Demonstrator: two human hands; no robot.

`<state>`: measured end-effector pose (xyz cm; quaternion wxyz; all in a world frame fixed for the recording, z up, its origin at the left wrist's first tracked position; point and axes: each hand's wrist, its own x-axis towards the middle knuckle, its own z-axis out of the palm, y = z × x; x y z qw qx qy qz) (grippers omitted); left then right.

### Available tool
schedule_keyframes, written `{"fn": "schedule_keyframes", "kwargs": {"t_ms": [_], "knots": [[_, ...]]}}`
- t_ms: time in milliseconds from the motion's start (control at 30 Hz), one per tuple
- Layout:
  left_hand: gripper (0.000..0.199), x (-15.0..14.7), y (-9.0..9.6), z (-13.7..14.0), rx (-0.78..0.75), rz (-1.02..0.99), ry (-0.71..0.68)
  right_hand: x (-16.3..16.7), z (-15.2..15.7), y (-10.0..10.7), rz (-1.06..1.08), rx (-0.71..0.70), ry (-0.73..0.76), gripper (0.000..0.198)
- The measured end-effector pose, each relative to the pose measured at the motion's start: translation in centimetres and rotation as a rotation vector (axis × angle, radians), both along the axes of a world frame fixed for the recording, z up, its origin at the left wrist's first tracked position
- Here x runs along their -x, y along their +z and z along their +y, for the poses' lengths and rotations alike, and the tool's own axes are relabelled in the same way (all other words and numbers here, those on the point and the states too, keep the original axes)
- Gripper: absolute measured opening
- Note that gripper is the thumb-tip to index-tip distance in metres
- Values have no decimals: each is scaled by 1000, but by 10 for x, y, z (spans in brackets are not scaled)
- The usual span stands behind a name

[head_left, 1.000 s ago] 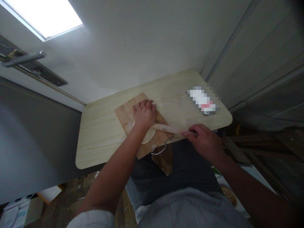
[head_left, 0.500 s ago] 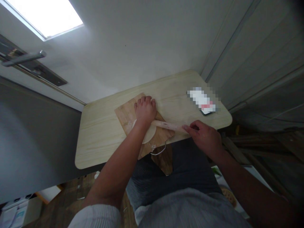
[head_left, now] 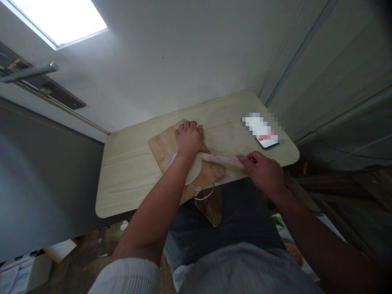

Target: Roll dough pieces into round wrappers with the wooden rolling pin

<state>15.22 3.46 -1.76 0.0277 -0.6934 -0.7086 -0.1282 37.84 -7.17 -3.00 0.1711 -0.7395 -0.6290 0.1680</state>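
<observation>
A wooden cutting board (head_left: pixel 163 141) lies at the front of the table, with a thin round of pale dough (head_left: pixel 194 173) on it. A slim, light wooden rolling pin (head_left: pixel 217 159) crosses the board just beyond the dough and reaches out past its right side. My left hand (head_left: pixel 189 138) lies palm down over the pin's left end, fingers stretched forward over the board; its palm and that end of the pin are hidden. Thumb and fingers of my right hand (head_left: pixel 265 169) are closed on the pin's right end. My left forearm covers part of the dough.
A phone (head_left: pixel 265 136), partly blurred out, lies on the right part of the pale table (head_left: pixel 127 175). A wire loop (head_left: pixel 205 196) hangs by the board's near edge. Behind the table is a white door with a metal handle (head_left: pixel 29 73).
Both hands and the rolling pin have shifted slightly away from me and to the right. The board, dough and phone look unmoved.
</observation>
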Motion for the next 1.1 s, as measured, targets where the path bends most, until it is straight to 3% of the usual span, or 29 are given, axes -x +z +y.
{"fn": "schedule_keyframes", "kwargs": {"t_ms": [600, 1100], "knots": [[39, 10, 2, -36, -2, -7, -62, 0, -30, 4, 62, 45, 136, 48], [44, 24, 3, -93, 21, -65, -41, 4, -65, 0, -28, 62, 275, 49]]}}
